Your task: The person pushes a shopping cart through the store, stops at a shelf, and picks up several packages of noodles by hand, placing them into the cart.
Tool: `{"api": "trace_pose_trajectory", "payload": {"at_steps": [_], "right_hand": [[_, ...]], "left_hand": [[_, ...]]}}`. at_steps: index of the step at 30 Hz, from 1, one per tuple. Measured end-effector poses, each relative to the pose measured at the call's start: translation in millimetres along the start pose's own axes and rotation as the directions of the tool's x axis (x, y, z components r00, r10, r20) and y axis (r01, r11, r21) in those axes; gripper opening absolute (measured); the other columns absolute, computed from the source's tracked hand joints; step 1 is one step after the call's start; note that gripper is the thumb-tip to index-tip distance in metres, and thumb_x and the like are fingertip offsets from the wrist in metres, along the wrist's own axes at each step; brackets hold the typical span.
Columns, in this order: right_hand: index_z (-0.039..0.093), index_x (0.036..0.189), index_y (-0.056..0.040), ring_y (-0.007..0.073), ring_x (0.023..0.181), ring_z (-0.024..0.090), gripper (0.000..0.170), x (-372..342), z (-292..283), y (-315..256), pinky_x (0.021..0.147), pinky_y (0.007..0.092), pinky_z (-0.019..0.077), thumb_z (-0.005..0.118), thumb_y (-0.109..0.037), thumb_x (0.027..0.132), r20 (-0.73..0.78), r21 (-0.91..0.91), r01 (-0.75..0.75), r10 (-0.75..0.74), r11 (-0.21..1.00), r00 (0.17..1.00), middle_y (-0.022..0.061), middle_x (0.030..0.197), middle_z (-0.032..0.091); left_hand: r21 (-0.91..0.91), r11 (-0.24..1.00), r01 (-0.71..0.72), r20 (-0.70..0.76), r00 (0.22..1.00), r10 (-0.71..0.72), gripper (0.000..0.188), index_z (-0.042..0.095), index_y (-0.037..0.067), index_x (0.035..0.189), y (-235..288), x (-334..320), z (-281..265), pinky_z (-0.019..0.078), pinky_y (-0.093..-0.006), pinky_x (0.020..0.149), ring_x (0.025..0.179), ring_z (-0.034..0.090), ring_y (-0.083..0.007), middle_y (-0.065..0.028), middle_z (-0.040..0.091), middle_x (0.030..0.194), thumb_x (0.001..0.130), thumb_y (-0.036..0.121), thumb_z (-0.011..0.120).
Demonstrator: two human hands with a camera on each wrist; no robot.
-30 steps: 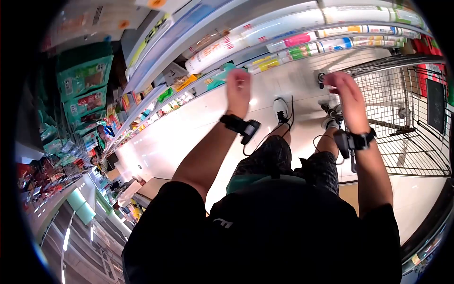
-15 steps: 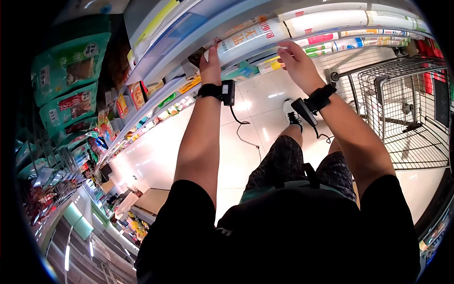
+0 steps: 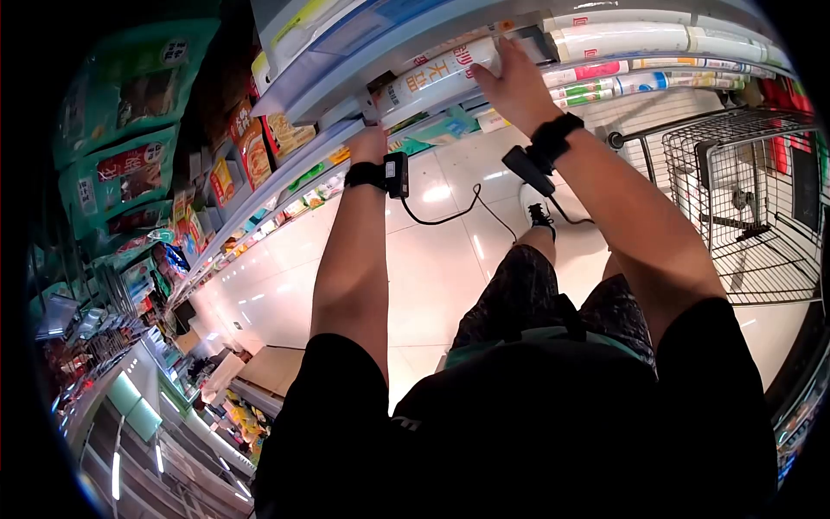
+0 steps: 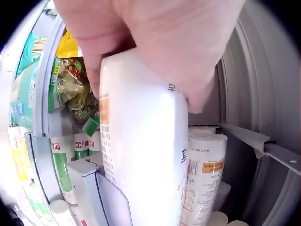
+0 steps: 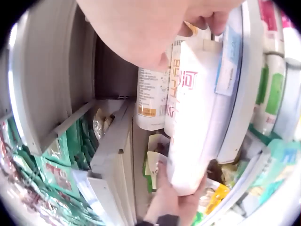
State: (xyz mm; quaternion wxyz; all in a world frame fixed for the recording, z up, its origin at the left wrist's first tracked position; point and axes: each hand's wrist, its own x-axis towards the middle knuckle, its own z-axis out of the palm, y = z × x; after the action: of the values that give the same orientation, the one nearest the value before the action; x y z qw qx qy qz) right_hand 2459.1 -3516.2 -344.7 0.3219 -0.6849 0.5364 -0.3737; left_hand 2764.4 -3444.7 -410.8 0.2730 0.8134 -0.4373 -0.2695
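Where the shelf unit spans 12 o'clock in the head view, a shopping cart stands between 2 and 3 o'clock, apart from both hands. Green bags hang at 10 o'clock. More white packs lie along the shelf at about 1 to 2 o'clock, beyond the person's reach there, and the left wrist view shows a neighbouring pack just beside the handled one, at its 4 o'clock.

At 12 o'clock in the head view is the long white noodle pack with orange and red print, between the two hands. The left hand, at 11 o'clock, grips its near end, thumb on one side and fingers on the other, as both wrist views show. The right hand, at 1 o'clock, is at the far end with thumb and fingers spread; whether it truly grasps the pack or only touches it cannot be told.

As for progress, a hold on one end looks settled, while the pack is not clear of the shelf unit and lies well apart from the cart.

Smallest of all, a camera box sits on the left wrist and another box on the right.
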Motion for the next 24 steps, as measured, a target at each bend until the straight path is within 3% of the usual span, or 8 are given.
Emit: {"api": "trace_pose_trajectory", "payload": {"at_steps": [1, 5, 6, 7, 8, 10, 12, 24], "right_hand": [[0.049, 0.11, 0.0079, 0.0431, 0.102, 0.057, 0.051, 5, -10, -24, 0.088, 0.0454, 0.0467, 0.063, -0.03, 0.08, 0.197, 0.065, -0.258, 0.241, 0.964, 0.95, 0.0302, 0.111, 0.058], [0.05, 0.107, 0.0063, 0.0427, 0.095, 0.06, 0.045, 6, -11, -40, 0.085, 0.0459, 0.0478, 0.062, -0.024, 0.076, 0.216, 0.239, -0.313, 0.264, 0.919, 0.94, 0.029, 0.101, 0.061], [0.05, 0.107, 0.0063, 0.0427, 0.095, 0.06, 0.045, 0, -19, -52, 0.085, 0.0459, 0.0478, 0.062, -0.024, 0.076, 0.211, 0.239, -0.31, 0.263, 0.92, 0.942, 0.029, 0.101, 0.061], [0.046, 0.119, 0.0063, 0.042, 0.104, 0.057, 0.054, -7, -27, -65, 0.091, 0.0423, 0.0447, 0.063, -0.025, 0.077, 0.185, 0.252, -0.211, 0.168, 0.944, 0.968, 0.0292, 0.11, 0.058], [0.041, 0.13, 0.0063, 0.0413, 0.113, 0.054, 0.064, -12, -35, -76, 0.098, 0.0387, 0.0415, 0.063, -0.026, 0.079, 0.158, 0.262, -0.113, 0.072, 0.959, 0.985, 0.0295, 0.12, 0.055], [0.036, 0.137, 0.0039, 0.0402, 0.123, 0.046, 0.07, -27, -47, -83, 0.104, 0.0375, 0.0366, 0.065, -0.02, 0.078, 0.224, 0.241, -0.091, 0.035, 0.966, 0.974, 0.0289, 0.131, 0.047], [0.035, 0.139, 0.0024, 0.0381, 0.128, 0.042, 0.07, -54, -62, -77, 0.106, 0.0389, 0.0353, 0.065, -0.012, 0.078, 0.058, 0.163, 0.146, -0.157, 0.976, 0.986, 0.0257, 0.138, 0.042], [0.036, 0.141, 0.0005, 0.0219, 0.12, 0.052, 0.062, -157, -296, -35, 0.095, 0.0295, 0.0438, 0.059, -0.004, 0.084, 0.117, 0.319, -0.473, 0.461, 0.821, 0.88, 0.018, 0.134, 0.051]], "left_hand": [[0.155, 0.987, 0.028, 0.086, 0.995, -0.042, 0.039, 0.056, 0.004, 0.117, 9, 1, -6, 0.0439, -0.0389, 0.094, 0.105, 0.057, -0.034, -0.0188, 0.059, 0.12, 0.092, 0.033, 0.052], [0.59, 0.807, 0.02, 0.287, 0.929, -0.233, 0.032, 0.058, 0.003, 0.111, 27, -9, -16, 0.0465, -0.0406, 0.09, 0.097, 0.06, -0.034, -0.0188, 0.06, 0.114, 0.092, 0.028, 0.052], [-0.13, 0.96, 0.25, 0.179, 0.958, -0.225, 0.025, 0.059, 0.003, 0.105, 18, -17, -7, 0.0499, -0.0385, 0.084, 0.092, 0.062, -0.0289, -0.0153, 0.061, 0.107, 0.088, 0.02, 0.051], [-0.79, 0.559, 0.252, 0.095, 0.951, -0.295, 0.02, 0.06, 0.003, 0.099, 25, -29, -2, 0.0532, -0.0363, 0.078, 0.087, 0.064, -0.0238, -0.0117, 0.063, 0.1, 0.085, 0.013, 0.05], [-0.837, 0.473, 0.275, 0.123, 0.937, -0.326, 0.037, 0.056, -0.001, 0.118, 33, -39, -1, 0.0526, -0.0386, 0.089, 0.106, 0.061, -0.0274, -0.013, 0.061, 0.118, 0.091, 0.02, 0.041], [-0.802, 0.496, 0.334, 0.206, 0.933, -0.296, 0.04, 0.051, 0.001, 0.124, 48, -56, -3, 0.0475, -0.0404, 0.097, 0.115, 0.056, -0.0276, -0.0131, 0.058, 0.124, 0.095, 0.025, 0.04], [-0.893, 0.292, 0.342, 0.263, 0.924, -0.279, 0.042, 0.047, 0.001, 0.128, 67, -103, 7, 0.0417, -0.0415, 0.103, 0.12, 0.052, -0.028, -0.0131, 0.053, 0.13, 0.099, 0.03, 0.038], [-0.716, 0.48, 0.506, 0.543, 0.837, -0.072, 0.052, 0.031, 0.0, 0.14, 212, -280, 90, 0.034, -0.0371, 0.108, 0.125, 0.045, -0.0225, -0.0118, 0.044, 0.136, 0.093, 0.009, 0.053]]}}
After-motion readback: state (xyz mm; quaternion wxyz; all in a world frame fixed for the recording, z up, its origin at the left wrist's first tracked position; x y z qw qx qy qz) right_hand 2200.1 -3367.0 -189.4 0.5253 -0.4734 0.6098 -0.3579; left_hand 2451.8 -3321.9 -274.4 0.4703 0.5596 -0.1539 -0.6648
